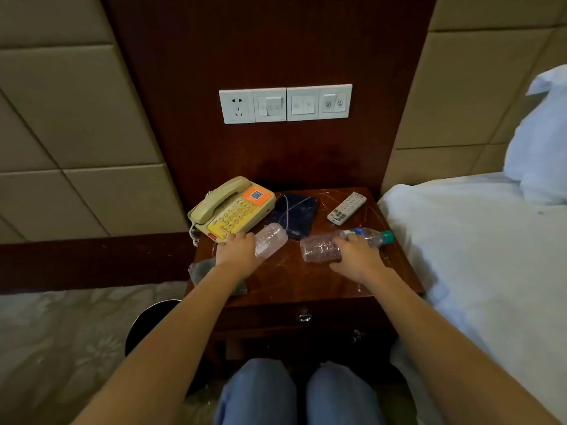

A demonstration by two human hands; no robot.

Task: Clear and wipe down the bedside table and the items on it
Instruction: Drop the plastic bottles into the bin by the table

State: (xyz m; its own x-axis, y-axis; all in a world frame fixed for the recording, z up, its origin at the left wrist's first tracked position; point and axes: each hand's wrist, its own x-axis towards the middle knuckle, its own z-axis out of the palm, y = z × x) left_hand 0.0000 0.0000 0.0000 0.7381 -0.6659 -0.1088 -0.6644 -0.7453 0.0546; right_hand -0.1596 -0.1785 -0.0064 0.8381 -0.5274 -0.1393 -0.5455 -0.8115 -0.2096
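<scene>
Both hands are down on the bedside tabletop (291, 280), one on each plastic bottle. The left hand (237, 254) grips the near-left end of the clear bottle (273, 239), which lies on its side just in front of the phone (231, 208). Its fingers (237, 237) are curled over the top of the bottle, close together, right up against the phone's near edge.

The right hand (356, 256) is wrapped around the middle of the green-capped bottle (372, 236), also lying flat, with the cap pointing right toward the bed (475, 256). Its fingers (352, 238) curl over the top and the thumb tucks in on the near side. The bottom half of that bottle looks pretty crumpled.

Further back, there's a dark blue folded thing (296, 214) in the middle (can't tell if it's cloth or a pouch) and a white remote (346, 208) to the far right. A grey-green rag (201, 268) sits at the near-left corner, partly under the left wrist. The tabletop surface looks scratched. A switch panel (285, 104) is on the wall behind.
</scene>
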